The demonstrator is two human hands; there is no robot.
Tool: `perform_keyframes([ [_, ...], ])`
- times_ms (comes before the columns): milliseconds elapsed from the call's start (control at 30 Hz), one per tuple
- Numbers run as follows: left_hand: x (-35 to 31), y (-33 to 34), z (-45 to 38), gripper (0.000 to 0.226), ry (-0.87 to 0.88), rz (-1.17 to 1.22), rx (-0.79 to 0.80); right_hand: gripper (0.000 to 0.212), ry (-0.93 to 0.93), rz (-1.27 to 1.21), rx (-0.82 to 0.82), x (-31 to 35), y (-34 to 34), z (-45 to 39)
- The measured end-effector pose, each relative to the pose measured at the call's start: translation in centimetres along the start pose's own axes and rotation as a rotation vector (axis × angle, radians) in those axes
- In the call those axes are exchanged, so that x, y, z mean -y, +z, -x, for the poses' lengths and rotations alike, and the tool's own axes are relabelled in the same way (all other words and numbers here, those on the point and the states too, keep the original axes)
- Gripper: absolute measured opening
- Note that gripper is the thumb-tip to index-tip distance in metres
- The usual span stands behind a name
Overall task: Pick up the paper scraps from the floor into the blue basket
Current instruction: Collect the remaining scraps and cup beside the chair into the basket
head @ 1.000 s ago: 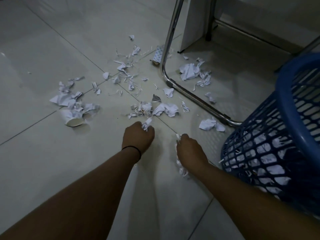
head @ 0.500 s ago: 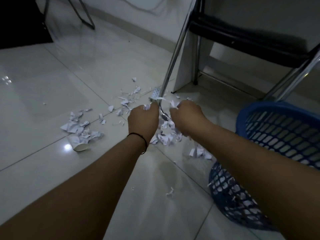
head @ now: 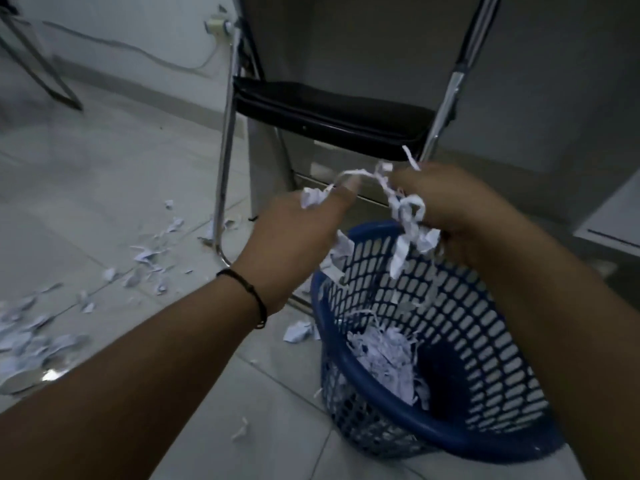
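Note:
The blue basket (head: 381, 393) stands on the floor at the lower right, with white paper scraps (head: 388, 355) piled inside. Above its far rim my left hand (head: 294, 237) grips a wad of scraps (head: 311, 199). My right hand (head: 460, 209) holds a tangle of paper strips (head: 408, 220) that dangle over the basket's opening. A few bits hang or fall just under the hands. More scraps (head: 149, 254) lie scattered on the tiles at the left, and one crumpled piece (head: 298, 330) sits beside the basket.
A chair with a black seat (head: 329, 112) and chrome legs (head: 221, 174) stands right behind the basket. A paper cup (head: 20, 379) lies among the scraps at the far left. A cable and wall socket (head: 218, 26) run along the back wall.
Both hands have risen from the floor with scraps and swung right, over the basket. The view tilted up and toward the basket and chair.

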State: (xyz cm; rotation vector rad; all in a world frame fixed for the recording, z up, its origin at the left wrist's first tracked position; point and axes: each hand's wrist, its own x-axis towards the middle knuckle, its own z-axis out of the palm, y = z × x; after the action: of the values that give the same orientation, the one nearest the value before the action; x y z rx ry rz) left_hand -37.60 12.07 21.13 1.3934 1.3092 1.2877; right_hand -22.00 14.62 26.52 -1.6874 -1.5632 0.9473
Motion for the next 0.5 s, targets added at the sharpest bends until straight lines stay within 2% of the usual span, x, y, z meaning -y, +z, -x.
perform_keyframes([
  [67,-0.2,1.9,-0.4,0.046,-0.078,-0.075,0.130,0.031,0.100,0.058,0.051,-1.2,-0.9,-0.1],
  [167,0.3,3.5,-0.5,0.049,-0.352,-0.112,0.443,0.033,0.209,0.334,0.157,-3.4,-1.9,-0.8],
  [200,0.5,4.0,-0.6,0.047,-0.408,-0.097,0.476,0.036,0.239,0.422,0.196,-3.7,-2.1,-0.8],
  [267,1.0,4.4,-1.2,0.046,-0.467,-0.161,0.432,0.046,0.266,0.570,0.292,-4.0,-2.1,-1.1],
  [367,1.4,4.6,-2.4,0.030,-0.318,-0.458,0.401,0.051,0.256,0.753,0.410,-3.9,-2.1,-1.2],
  [433,1.4,4.8,-2.8,0.030,-0.258,-0.467,0.432,0.044,0.146,0.949,0.416,-3.7,-1.9,-1.2],
  [500,1.3,4.8,-3.1,0.029,-0.255,-0.431,0.478,0.032,0.075,1.006,0.415,-3.5,-1.5,-1.6],
])
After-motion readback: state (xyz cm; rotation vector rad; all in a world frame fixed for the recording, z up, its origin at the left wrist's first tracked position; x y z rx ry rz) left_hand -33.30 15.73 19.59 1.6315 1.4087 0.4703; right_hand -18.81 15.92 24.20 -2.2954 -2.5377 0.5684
